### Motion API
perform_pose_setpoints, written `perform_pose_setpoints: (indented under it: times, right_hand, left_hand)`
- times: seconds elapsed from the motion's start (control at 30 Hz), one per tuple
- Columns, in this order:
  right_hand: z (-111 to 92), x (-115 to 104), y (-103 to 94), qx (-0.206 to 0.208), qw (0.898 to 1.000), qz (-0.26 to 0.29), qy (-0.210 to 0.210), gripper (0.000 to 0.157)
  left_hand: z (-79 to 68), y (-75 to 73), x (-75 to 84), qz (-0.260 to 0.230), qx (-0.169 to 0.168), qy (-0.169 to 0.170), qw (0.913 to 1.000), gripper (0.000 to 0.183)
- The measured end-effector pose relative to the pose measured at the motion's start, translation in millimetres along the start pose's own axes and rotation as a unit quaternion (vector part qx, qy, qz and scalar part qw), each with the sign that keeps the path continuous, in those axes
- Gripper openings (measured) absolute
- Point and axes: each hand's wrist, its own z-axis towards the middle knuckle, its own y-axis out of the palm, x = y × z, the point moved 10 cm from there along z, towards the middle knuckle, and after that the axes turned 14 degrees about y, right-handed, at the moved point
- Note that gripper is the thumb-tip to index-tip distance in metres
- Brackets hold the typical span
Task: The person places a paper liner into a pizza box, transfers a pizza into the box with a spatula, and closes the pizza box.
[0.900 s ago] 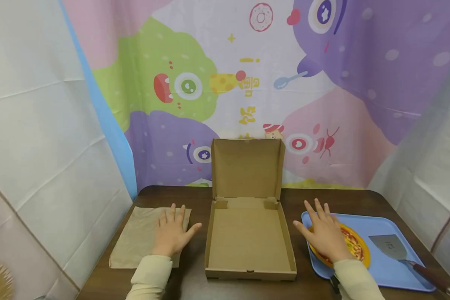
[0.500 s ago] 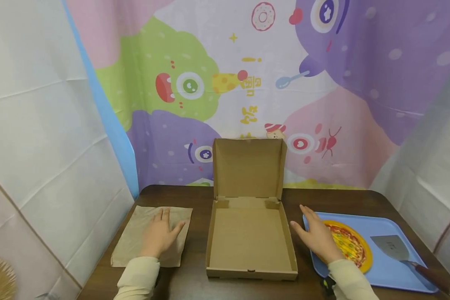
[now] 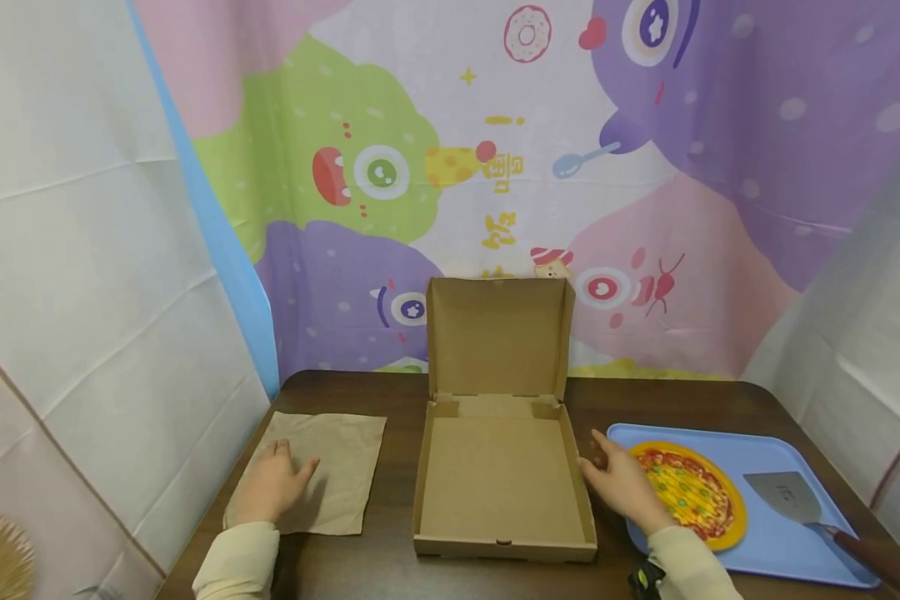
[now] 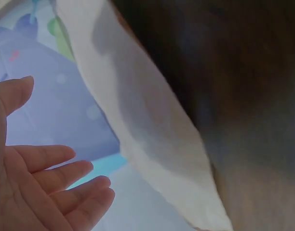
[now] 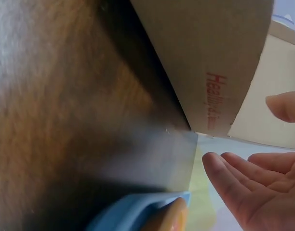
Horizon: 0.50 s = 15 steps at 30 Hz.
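My left hand (image 3: 268, 485) hovers over the left part of a brown paper sheet (image 3: 337, 475), thumb apart from the fingers, holding nothing. In the left wrist view the same hand (image 4: 51, 187) has its fingers loosely extended beside the paper's edge (image 4: 142, 106). Between the hands stands a cardboard pizza box (image 3: 502, 475), its lid raised and its inside bare. Beside the box's right wall is my right hand (image 3: 626, 485), relaxed and gripping nothing. A pizza (image 3: 690, 496) with a yellow-orange rim lies on a blue tray (image 3: 765, 542) just right of that hand.
A metal spatula (image 3: 787, 496) with a brown handle rests on the tray, its handle reaching over the front right rim. The dark wooden table (image 3: 390, 400) ends at a cartoon-printed curtain (image 3: 525, 200). A ribbed tan object (image 3: 0, 557) shows at the lower left.
Both hands have drawn back toward the body, the left also moving left over the paper. The right hand has moved off the pizza toward the box, uncovering the pizza.
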Motion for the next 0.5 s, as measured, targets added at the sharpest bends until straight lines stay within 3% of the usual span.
perform_pose_setpoints:
  times: [0.17,0.5]
  right_hand:
    - [1,4,5.8,-0.001,1.0,-0.001,0.012,0.06]
    - [2,8,16.4,-0.012,1.0,0.02,0.011,0.049]
  left_hand:
    - [-5.7,5.9,-20.2,-0.007,-0.023,-0.031,0.9992,0.076]
    - [-18.0,12.1,-45.2,-0.036,-0.054,-0.086,0.9942,0.072]
